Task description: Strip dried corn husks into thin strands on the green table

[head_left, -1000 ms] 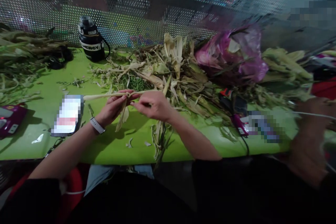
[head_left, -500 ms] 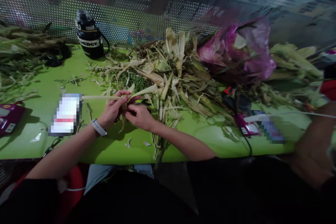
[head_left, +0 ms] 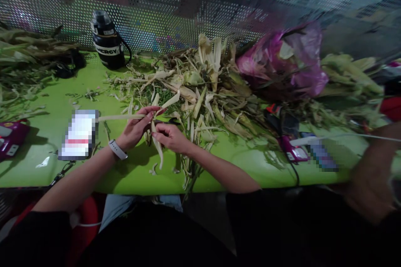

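Observation:
My left hand (head_left: 134, 132), with a white band on its wrist, is closed on a folded bundle of pale corn husk strips. One long strip (head_left: 120, 117) sticks out to the left toward a phone, and another strip (head_left: 170, 100) points up and right. My right hand (head_left: 171, 138) pinches a husk strip close beside the left fingers. A loose husk end (head_left: 159, 153) hangs down between the hands over the green table (head_left: 131, 173). Just beyond my right fingers lies a slim dark object (head_left: 173, 121), partly hidden, its kind unclear.
Behind my hands spreads a heap of dried husks (head_left: 191, 79). A black bottle (head_left: 108, 46) and a pink plastic bag (head_left: 282, 64) stand near the perforated screen (head_left: 188, 12). The lit phone (head_left: 79, 133) lies left. Another person's arm (head_left: 376, 171) is at the right.
A husk end now hangs lower and longer between my hands, and the upper strip has tilted more steeply. My right hand has shifted slightly right, away from the left.

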Demonstrator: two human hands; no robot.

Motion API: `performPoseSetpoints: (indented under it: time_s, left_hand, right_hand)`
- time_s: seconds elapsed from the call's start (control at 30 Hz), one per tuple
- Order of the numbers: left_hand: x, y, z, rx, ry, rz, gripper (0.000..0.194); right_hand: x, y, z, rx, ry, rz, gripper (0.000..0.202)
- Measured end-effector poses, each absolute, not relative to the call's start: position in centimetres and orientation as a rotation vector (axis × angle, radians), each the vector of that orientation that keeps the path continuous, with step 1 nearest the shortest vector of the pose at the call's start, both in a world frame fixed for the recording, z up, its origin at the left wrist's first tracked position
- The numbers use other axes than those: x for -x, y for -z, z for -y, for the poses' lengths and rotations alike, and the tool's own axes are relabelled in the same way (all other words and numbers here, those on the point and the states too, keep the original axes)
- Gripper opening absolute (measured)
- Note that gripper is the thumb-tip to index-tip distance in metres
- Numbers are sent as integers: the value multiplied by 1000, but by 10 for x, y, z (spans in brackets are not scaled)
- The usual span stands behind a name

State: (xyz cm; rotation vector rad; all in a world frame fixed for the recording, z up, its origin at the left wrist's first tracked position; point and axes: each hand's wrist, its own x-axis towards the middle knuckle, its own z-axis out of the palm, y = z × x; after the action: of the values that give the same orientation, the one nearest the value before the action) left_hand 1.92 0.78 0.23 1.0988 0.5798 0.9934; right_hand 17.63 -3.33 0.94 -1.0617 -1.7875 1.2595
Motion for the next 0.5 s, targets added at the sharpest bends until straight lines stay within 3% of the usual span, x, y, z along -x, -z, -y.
performPoseSetpoints:
  time_s: [0.33,0.5]
  left_hand:
    - [-2,-19,-15,-1539,-983,-535,31]
    - [-1,-14,-17,-1603,-1013,-557,36]
  right_hand:
    - [-182,-29,35,1103,-1544,1348,21]
    - [-182,-32,41,1074,-1624,1409,24]
